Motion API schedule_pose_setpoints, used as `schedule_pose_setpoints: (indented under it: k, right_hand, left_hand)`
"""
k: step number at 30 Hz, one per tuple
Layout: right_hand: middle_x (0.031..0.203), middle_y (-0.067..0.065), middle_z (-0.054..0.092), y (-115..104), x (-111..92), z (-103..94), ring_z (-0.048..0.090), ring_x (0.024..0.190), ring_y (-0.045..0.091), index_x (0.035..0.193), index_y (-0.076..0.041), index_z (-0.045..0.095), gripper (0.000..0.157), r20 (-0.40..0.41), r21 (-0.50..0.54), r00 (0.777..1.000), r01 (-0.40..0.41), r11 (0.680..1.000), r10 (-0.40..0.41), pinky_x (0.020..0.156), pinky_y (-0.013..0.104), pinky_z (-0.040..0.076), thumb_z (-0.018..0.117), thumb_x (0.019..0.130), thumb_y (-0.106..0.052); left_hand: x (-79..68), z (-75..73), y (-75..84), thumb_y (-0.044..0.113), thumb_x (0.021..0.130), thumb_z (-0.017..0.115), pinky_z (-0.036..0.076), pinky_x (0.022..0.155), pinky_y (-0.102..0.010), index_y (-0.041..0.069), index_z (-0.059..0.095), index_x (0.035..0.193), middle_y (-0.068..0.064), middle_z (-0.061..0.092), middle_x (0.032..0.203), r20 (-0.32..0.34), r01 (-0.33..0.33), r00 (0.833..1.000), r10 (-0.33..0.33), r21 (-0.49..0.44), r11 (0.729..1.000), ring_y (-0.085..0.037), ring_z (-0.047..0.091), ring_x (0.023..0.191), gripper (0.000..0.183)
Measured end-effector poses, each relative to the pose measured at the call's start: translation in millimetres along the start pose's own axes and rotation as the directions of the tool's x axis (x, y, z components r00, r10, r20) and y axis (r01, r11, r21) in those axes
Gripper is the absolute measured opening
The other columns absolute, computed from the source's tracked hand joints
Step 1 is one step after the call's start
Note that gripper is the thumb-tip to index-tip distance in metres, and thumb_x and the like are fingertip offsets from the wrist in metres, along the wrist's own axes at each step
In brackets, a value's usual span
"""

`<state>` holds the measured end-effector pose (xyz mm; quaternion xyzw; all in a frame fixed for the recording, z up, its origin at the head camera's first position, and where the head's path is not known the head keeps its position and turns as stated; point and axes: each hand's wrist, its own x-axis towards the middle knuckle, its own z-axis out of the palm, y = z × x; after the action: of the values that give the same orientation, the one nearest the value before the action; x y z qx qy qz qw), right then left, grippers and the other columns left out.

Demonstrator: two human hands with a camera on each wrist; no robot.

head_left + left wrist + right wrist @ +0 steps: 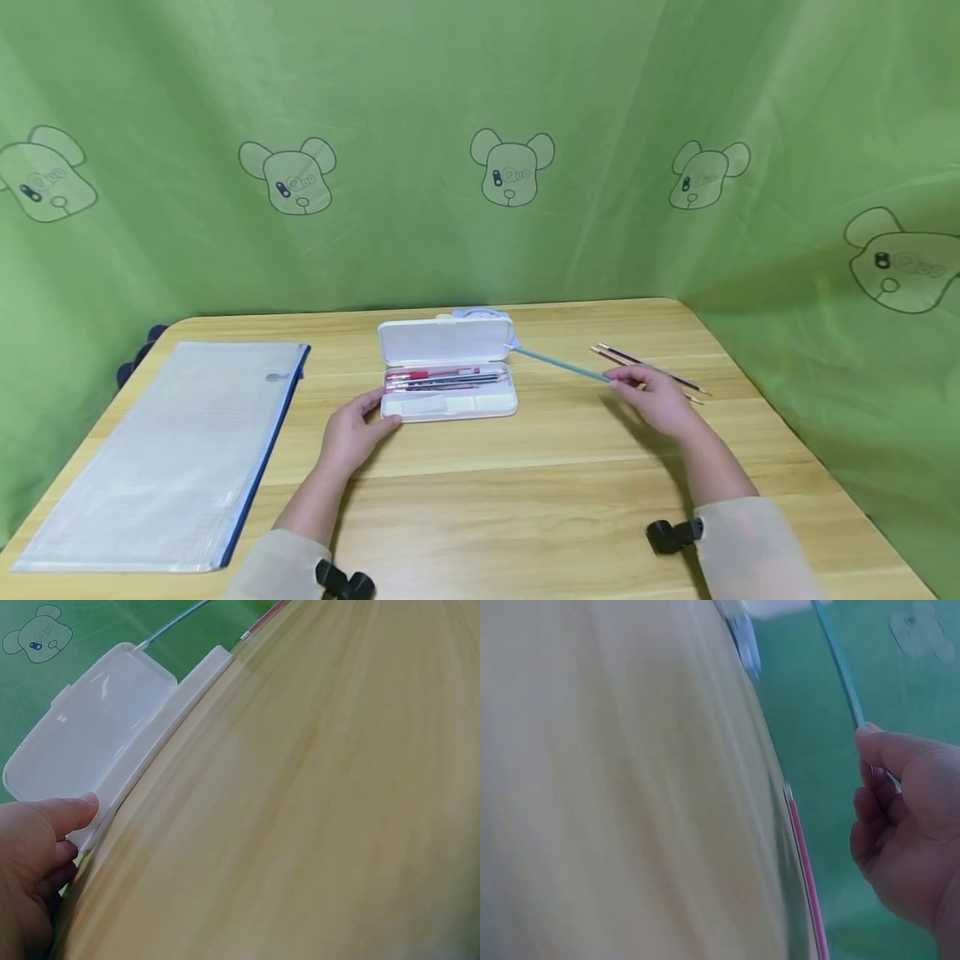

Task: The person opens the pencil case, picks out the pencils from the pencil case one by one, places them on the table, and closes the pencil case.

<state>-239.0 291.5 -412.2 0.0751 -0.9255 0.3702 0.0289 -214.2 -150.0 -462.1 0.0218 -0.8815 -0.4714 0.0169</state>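
Mesh pouch flat on surface far left; left hand, fingers relaxed, touching left end of open pencil case at centre; right hand pinching blue pencil, tip near lid; two pencils lying just behind

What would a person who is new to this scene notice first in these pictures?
The open white pencil case in the middle of the wooden table draws the eye first, with red and dark pens lying inside. The left hand touches its front left corner, while the right hand pinches a thin blue pencil pointing toward the case. A large mesh zip pouch lies at the left, and loose pencils lie beyond the right hand.
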Motion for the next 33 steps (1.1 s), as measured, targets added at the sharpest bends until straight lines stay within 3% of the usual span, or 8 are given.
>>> schedule_pose_setpoints:
  k: [4,7,11,22,33]
  right_hand:
    - [0.111,0.019,0.063,22,-10,-15.0,0.054,0.092,0.02,0.124,-0.004,0.064,0.037,-0.023,-0.034,0.996,-0.086,0.996,0.085,0.075,0.026,0.046,0.057,0.099,-0.031]
    - [0.126,0.027,0.06,38,-17,-23.9,0.058,0.105,0.034,0.129,-0.003,0.061,0.045,-0.036,-0.018,0.989,-0.146,0.989,0.146,0.085,0.041,0.051,0.055,0.1,-0.037]
    - [0.135,0.033,0.054,59,-24,-32.1,0.049,0.123,0.048,0.13,0.002,0.058,0.052,-0.075,-0.015,0.979,-0.19,0.982,0.189,0.098,0.057,0.044,0.053,0.1,-0.04]
    - [0.137,0.036,0.048,85,-27,-41.4,0.042,0.127,0.055,0.128,0.004,0.059,0.051,-0.082,-0.073,0.966,-0.251,0.965,0.245,0.102,0.064,0.037,0.052,0.101,-0.038]
    - [0.13,0.035,0.054,92,-26,-40.2,0.047,0.122,0.055,0.122,0.003,0.063,0.038,-0.066,-0.19,0.976,-0.217,0.957,0.208,0.099,0.063,0.039,0.053,0.1,-0.026]
  left_hand:
    - [0.3,-0.6,0.8,0.026,0.088,0.073,0.035,0.117,-0.05,0.003,0.053,0.138,-0.016,0.055,0.142,0.008,0.008,1.0,-0.007,-0.006,1.0,-0.036,0.045,0.138,0.059]
    - [0.6,-0.8,0.8,0.025,0.088,0.073,0.035,0.117,-0.05,0.003,0.053,0.139,-0.016,0.055,0.143,0.013,0.013,1.0,-0.013,-0.012,1.0,-0.036,0.044,0.138,0.059]
    - [0.8,-0.8,1.0,0.026,0.088,0.073,0.035,0.117,-0.05,0.004,0.053,0.139,-0.016,0.055,0.143,0.014,0.013,1.0,-0.013,-0.017,1.0,-0.035,0.045,0.138,0.059]
    - [-0.6,-1.4,0.4,0.025,0.088,0.073,0.036,0.117,-0.049,0.003,0.054,0.138,-0.017,0.055,0.142,0.009,0.013,1.0,-0.013,-0.009,1.0,-0.035,0.046,0.137,0.059]
    - [-0.3,0.1,0.7,0.023,0.088,0.073,0.037,0.116,-0.049,0.002,0.053,0.138,-0.018,0.056,0.141,0.005,-0.007,1.0,0.007,0.002,1.0,-0.035,0.047,0.137,0.058]
